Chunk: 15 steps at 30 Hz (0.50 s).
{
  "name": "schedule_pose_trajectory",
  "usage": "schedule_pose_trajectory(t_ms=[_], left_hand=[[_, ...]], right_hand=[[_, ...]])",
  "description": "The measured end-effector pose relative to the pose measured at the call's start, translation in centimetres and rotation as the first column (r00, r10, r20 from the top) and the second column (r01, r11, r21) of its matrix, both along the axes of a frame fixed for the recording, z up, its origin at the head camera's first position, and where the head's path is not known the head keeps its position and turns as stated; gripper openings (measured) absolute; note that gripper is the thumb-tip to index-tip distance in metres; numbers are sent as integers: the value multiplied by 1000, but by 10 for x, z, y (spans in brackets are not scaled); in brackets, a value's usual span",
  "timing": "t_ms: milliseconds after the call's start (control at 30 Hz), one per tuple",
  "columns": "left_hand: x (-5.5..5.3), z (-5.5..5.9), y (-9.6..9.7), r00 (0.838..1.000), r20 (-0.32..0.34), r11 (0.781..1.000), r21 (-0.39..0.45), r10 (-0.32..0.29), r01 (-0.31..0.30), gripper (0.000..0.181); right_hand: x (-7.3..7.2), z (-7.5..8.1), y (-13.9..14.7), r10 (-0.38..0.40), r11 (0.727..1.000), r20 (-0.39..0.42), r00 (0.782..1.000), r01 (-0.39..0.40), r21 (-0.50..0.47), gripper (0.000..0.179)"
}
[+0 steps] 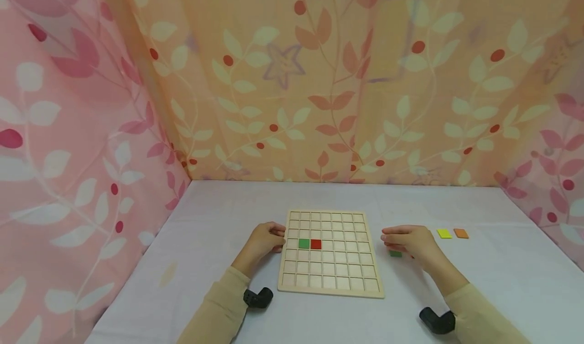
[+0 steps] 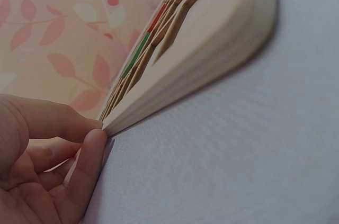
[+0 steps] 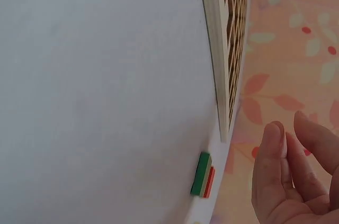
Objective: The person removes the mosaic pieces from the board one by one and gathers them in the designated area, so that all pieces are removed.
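A pale wooden grid board [image 1: 328,286] lies on the table. In its cells sit a green tile [image 1: 303,243] and a red tile [image 1: 316,244], side by side. At the board's left edge, my left hand [image 1: 264,240] pinches the rim; the left wrist view shows thumb and fingertip meeting at that rim. My right hand [image 1: 412,242] hovers right of the board, its thumb and fingers apart with nothing seen between them. Below it, partly covered, lies a loose green tile [image 1: 395,254]. Red edges [image 3: 210,184] show beside this green tile in the right wrist view.
A yellow tile [image 1: 444,233] and an orange tile [image 1: 461,233] lie farther right on the white-covered table [image 1: 219,207]. Patterned curtains [image 1: 283,106] stand along the back and both sides. Each wrist wears a black device [image 1: 258,298].
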<state>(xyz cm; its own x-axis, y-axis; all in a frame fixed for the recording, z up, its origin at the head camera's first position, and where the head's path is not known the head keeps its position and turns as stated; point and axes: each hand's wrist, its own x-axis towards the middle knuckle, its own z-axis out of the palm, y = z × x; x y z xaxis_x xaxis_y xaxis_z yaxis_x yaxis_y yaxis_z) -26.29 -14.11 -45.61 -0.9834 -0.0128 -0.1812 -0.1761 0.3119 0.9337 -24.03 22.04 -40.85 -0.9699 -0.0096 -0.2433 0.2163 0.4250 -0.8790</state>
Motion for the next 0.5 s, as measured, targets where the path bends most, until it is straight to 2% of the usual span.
schedule_pose_trajectory(t_ms=[200, 367, 500], left_hand=[[0, 2, 1, 1000, 2, 1000, -14, -5, 5, 33], [0, 2, 1, 1000, -1, 1000, -13, 2, -2, 33], [0, 2, 0, 1000, -3, 1000, -14, 4, -4, 33]], right_hand=[[-3, 0, -33, 22, 994, -9, 1000, -23, -107, 44], [-7, -2, -60, 50, 976, -39, 998, -57, -209, 44], [-11, -5, -77, 74, 967, -49, 996, -83, -240, 42]])
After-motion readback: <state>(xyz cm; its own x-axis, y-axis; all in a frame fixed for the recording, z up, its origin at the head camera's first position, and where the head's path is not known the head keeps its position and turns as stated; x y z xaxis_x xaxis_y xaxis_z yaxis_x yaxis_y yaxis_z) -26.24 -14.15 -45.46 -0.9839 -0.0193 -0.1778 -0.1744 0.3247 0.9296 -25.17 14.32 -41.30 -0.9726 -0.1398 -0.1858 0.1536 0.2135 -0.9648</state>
